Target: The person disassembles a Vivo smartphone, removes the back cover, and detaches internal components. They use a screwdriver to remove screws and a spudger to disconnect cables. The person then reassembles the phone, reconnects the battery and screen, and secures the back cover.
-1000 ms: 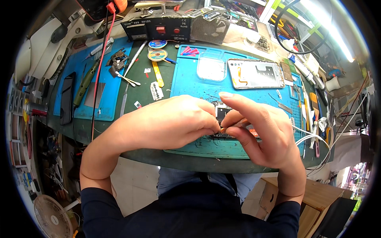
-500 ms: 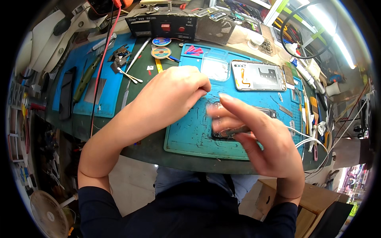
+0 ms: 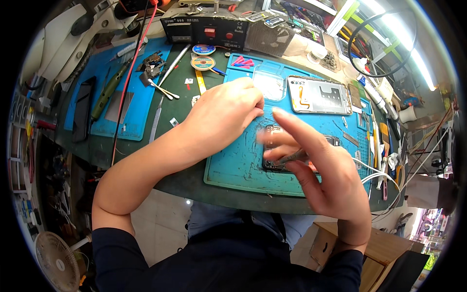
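Observation:
My left hand (image 3: 226,111) is closed in a pinch above the left part of the blue work mat (image 3: 233,173). Whatever its fingertips hold, if anything, is hidden. Over the mat's right half, my right hand (image 3: 316,163) grips a slim grey metal tool (image 3: 295,156) between thumb and fingers; its outer fingers are blurred by motion. Beneath that hand lies an opened phone (image 3: 269,165) with a dark frame, largely covered by the fingers. Farther back on the mat rests a silvery phone back cover (image 3: 321,95) with an orange flex strip.
A clear plastic box (image 3: 269,83) and pink pieces (image 3: 242,62) occupy the mat's far side. Behind stands a black bench unit (image 3: 204,33). Left are cotton swabs (image 3: 164,91), a green pen-shaped tool (image 3: 111,90) and a dark phone (image 3: 83,109). White cables (image 3: 377,171) cross the right edge.
The view has shifted slightly. My left forearm sits a little lower, showing a small white piece beside it. Both hands keep nearly the same pose, and the right fingers remain blurred.

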Tool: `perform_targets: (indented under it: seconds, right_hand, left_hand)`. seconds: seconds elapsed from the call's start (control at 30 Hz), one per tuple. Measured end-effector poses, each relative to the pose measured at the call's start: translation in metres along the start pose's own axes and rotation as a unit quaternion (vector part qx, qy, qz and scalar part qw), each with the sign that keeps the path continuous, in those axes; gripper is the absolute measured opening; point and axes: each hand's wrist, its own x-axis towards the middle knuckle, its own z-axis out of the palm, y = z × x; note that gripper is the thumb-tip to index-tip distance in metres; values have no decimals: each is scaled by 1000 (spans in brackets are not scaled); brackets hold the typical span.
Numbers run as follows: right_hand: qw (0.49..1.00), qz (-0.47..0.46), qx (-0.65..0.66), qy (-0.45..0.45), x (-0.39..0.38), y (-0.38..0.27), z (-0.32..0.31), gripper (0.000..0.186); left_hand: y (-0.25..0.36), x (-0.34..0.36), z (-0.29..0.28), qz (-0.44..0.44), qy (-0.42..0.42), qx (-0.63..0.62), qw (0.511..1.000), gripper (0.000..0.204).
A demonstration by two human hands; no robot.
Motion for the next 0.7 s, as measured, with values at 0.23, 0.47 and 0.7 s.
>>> perform_targets:
  seconds: [0.23, 0.47, 0.7]
  right_hand:
    - [999, 22, 40, -3, 1, -7, 0, 62]
    - [1000, 0, -2, -24, 3, -8, 1, 62]
    - [975, 96, 145, 138, -3, 9, -6, 62]
  left_hand:
    - [-3, -2, 5, 45, 25, 21, 998, 12]
    - [-1, 4, -2, 32, 62, -74, 995, 14]
    - [13, 4, -9, 39, 26, -195, 980, 26]
